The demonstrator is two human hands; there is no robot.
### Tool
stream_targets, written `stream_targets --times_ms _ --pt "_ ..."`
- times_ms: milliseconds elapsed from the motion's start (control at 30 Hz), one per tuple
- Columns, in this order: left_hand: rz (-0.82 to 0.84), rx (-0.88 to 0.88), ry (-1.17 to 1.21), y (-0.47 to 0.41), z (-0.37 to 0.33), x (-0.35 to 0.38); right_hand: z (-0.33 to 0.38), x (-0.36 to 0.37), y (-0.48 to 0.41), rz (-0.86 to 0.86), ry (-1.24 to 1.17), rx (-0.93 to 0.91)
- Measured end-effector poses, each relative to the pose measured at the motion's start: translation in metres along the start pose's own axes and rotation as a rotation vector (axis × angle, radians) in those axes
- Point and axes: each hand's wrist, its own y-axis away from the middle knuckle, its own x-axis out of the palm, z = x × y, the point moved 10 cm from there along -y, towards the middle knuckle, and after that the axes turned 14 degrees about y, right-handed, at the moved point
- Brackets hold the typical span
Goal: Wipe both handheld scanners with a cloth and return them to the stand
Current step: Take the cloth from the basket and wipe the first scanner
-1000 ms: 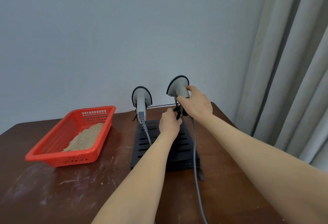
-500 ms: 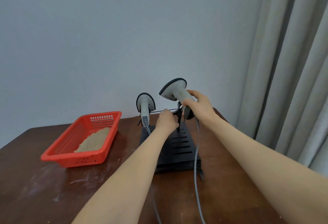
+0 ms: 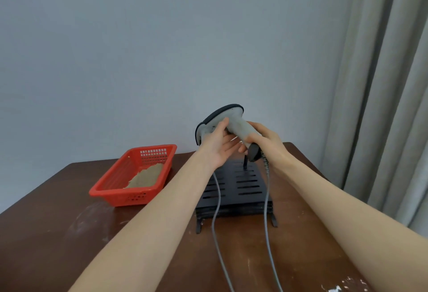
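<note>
1. The lifted scanner (image 3: 234,120) is held clear of the stand (image 3: 245,187), above the stand's far end, near the desk's (image 3: 69,234) far edge.
2. Wiping is judged not yet begun: the cloth (image 3: 146,176) lies in the red basket (image 3: 129,196) towards the desk's far left, well apart from both hands.
3. The second scanner (image 3: 199,133) is seen only in part behind the left wrist. It appears to sit upright at the stand's far left and is judged not yet handled.
4. Nearly all of the task is therefore left: the cloth is to be fetched, both scanners wiped, and each one returned to the stand.
5. The right hand (image 3: 268,146) is wrapped round the lifted scanner's handle, close to its dark butt end.
6. The left hand (image 3: 217,146) is closed on the neck just below the head, thumb on top and fingers beneath.
7. The lifted scanner is thus carried between the two hands, tilted with its head up and to the left, and its cable (image 3: 267,199) trails down across the stand towards the desk's near edge.
</note>
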Motion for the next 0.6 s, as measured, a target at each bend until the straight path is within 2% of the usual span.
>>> stream_targets --times_ms 133,333,433,600 --pt "-0.036 0.09 0.011 0.012 -0.003 0.0 -0.001 0.004 0.01 0.09 -0.044 0.032" --pt "-0.007 0.186 -0.177 0.028 -0.004 0.009 -0.006 0.02 0.013 0.249 -0.128 0.202" --pt "-0.008 0.201 -0.243 0.034 0.0 0.012 -0.006 0.026 0.015 0.311 -0.193 0.288" --pt "-0.012 0.198 -0.276 0.042 0.006 0.012 -0.006 0.031 0.016 0.371 -0.308 0.327"
